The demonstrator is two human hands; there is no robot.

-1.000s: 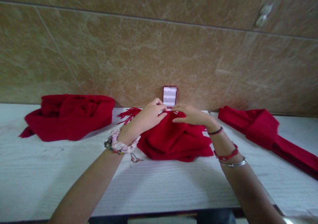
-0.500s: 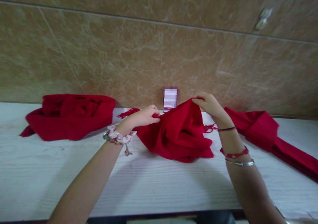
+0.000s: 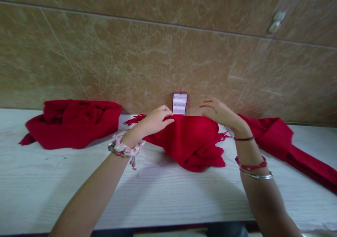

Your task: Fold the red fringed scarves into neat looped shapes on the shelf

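Note:
A red fringed scarf [image 3: 188,139] lies bunched on the white table in the middle, its upper edge fairly straight. My left hand [image 3: 159,120] pinches that edge near its left end. Over the right part of the same edge is my right hand [image 3: 217,111], its fingers apart and holding nothing. Red fringe shows beyond both sides of the middle scarf.
To the left a second red scarf [image 3: 76,124] sits in a loose heap. Another red scarf [image 3: 273,135] stretches folded towards the right edge. A phone [image 3: 179,103] leans against the brown tiled wall [image 3: 147,61] behind the white table [image 3: 158,202].
My right hand has let go of the scarf's upper edge and its fingers have spread. The raised corner has dropped, and the edge lies straighter. My left hand has shifted slightly right.

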